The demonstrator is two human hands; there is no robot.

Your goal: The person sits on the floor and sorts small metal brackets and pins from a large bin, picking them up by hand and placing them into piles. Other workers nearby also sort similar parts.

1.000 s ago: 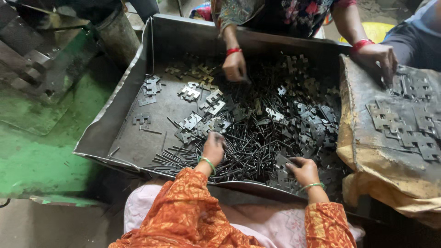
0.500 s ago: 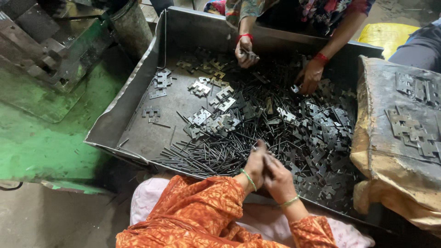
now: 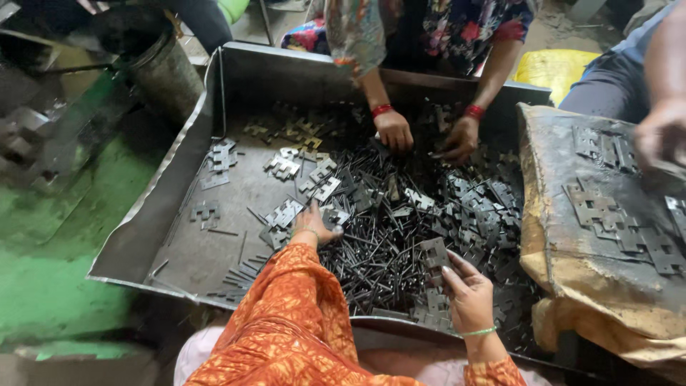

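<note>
A big grey sheet-metal tray [image 3: 146, 232] holds a heap of thin dark metal pins [image 3: 371, 261] and many flat grey hinge leaves [image 3: 479, 218]. My left hand [image 3: 314, 224] reaches forward to a small cluster of hinge pieces [image 3: 284, 213] at the heap's left edge, fingers curled down on them; whether it grips one is hidden. My right hand [image 3: 468, 293] is near the tray's front rim and pinches a flat hinge leaf [image 3: 434, 252] upright between thumb and fingers. Orange patterned sleeves cover both my arms.
Across the tray, a co-worker's two hands [image 3: 393, 130] with red bangles pick in the parts. A sack-covered surface [image 3: 572, 286] on the right carries more hinge leaves, with another person's hand [image 3: 661, 136] over it. A metal bucket [image 3: 168, 71] and green floor [image 3: 43, 271] lie left.
My hands were together over the pins; now the left has reached forward to the hinge cluster and the right has moved right, holding a leaf. The co-worker's hands have come closer together.
</note>
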